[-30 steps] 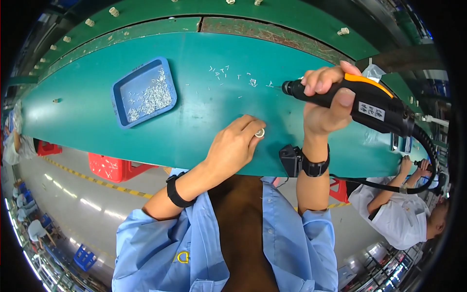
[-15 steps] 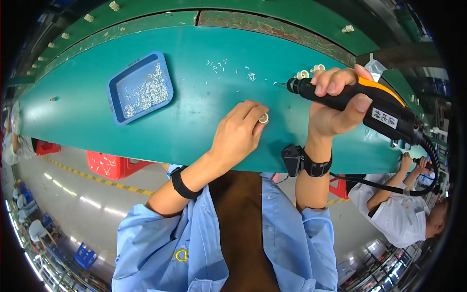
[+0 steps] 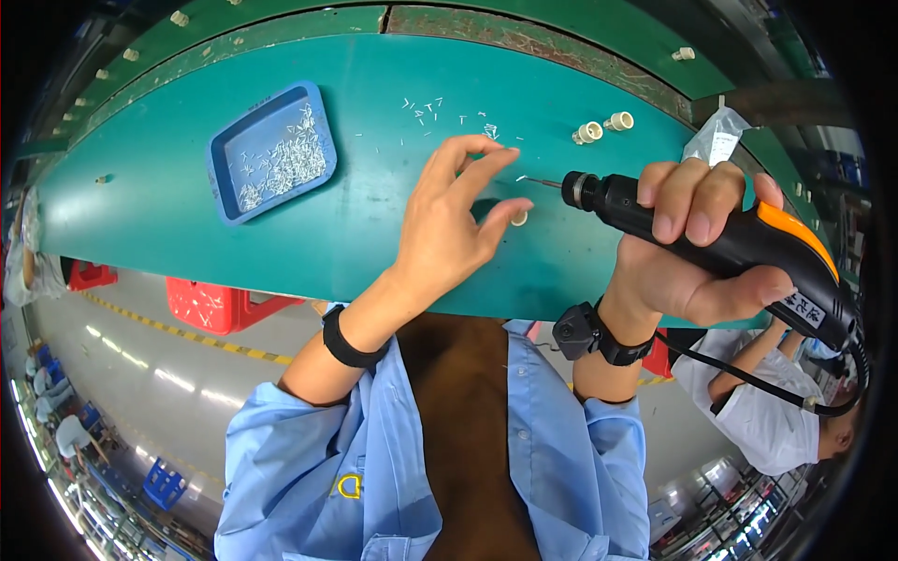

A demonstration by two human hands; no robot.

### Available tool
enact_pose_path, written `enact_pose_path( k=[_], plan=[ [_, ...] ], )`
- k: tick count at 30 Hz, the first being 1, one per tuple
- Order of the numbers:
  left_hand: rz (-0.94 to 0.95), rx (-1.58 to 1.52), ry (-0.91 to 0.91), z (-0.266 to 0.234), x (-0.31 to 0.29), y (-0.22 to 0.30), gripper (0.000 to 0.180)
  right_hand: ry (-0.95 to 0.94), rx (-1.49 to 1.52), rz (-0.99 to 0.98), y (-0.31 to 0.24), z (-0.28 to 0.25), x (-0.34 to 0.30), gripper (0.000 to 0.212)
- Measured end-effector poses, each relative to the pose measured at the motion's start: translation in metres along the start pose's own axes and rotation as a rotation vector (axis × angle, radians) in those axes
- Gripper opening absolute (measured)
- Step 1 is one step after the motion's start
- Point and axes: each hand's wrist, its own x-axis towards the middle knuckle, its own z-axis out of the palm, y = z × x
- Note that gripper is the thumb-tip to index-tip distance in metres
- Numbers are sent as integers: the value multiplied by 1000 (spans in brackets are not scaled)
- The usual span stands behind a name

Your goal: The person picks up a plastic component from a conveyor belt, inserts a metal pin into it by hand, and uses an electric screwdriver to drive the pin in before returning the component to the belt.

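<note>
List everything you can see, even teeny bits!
Bench: one, green, centre.
Tray: one, blue, bench's left.
Tiny screws: many, silver, in tray and scattered on bench.
Round fittings: several, cream, on bench and back ledge.
Power screwdriver: one, black and orange, right.
Plastic bag: one, clear, far right.
Stools: several, red, past bench's near edge.
Other people: several, pale tops, both sides.
Shirt: one, blue, on wearer.
Wristbands: two, black, one per wrist.
Left hand: one, open, centre.
Right hand: one, bare, gripping screwdriver.

1 downward head fisheye, rim seemingly blurred

Grey floor (image 3: 234,376), yellow striped line (image 3: 224,349), light reflections (image 3: 173,376); red stool (image 3: 199,304) beside green table (image 3: 365,234).
</note>
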Motion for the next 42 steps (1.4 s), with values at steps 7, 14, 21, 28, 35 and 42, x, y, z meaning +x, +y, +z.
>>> enact_pose_path(
  k=[7,14,21,28,35,42],
  plan=[
    [115,-47,47,7,-4,-15,24,-148,15,65,9,9,-5,66],
    [16,-68,79,2,-2,-22,13,-110,26,32,6,12,-5,73],
    [-4,18,126,-7,2,-31,10,-96,5,15,3,7,-4,72],
    [42,107,162,-9,0,-38,15,-164,-130,13,6,5,-6,66],
    [-67,-90,247,-7,-2,-28,18,-162,-119,28,5,2,-6,67],
    [49,-76,203,-8,-2,-33,15,-321,18,86,-13,12,8,72]
  ],
)
